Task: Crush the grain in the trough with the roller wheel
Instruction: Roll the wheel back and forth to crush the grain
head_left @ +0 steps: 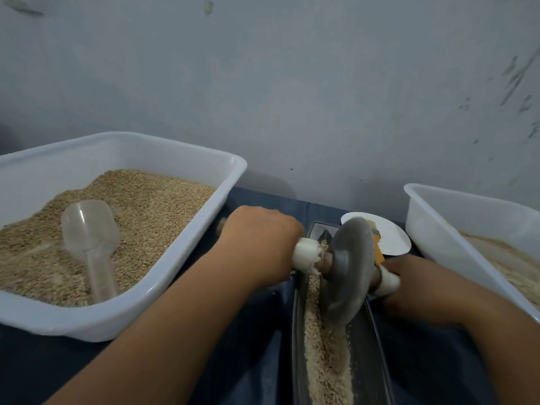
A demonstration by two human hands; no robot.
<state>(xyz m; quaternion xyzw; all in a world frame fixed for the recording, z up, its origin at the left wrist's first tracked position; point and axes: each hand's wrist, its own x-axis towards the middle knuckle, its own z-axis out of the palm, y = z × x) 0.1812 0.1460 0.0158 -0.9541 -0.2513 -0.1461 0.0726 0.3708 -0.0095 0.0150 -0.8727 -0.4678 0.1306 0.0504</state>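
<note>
A grey metal roller wheel [349, 270] stands on edge in a long dark trough [377, 346] that runs toward me at the lower middle. Pale crushed grain [324, 355] lies along the trough's bottom, mostly on the wheel's near side. An axle with white end sleeves runs through the wheel. My left hand [260, 244] grips the left end of the axle. My right hand [418, 283] grips the right end, with its fingers partly hidden behind the wheel.
A white tub [163, 290] of whole grain with a clear plastic scoop [92, 238] stands at the left. A second white tub [455, 226] with paler grain stands at the right. A white dish [391, 238] lies behind the wheel. The wall is close behind.
</note>
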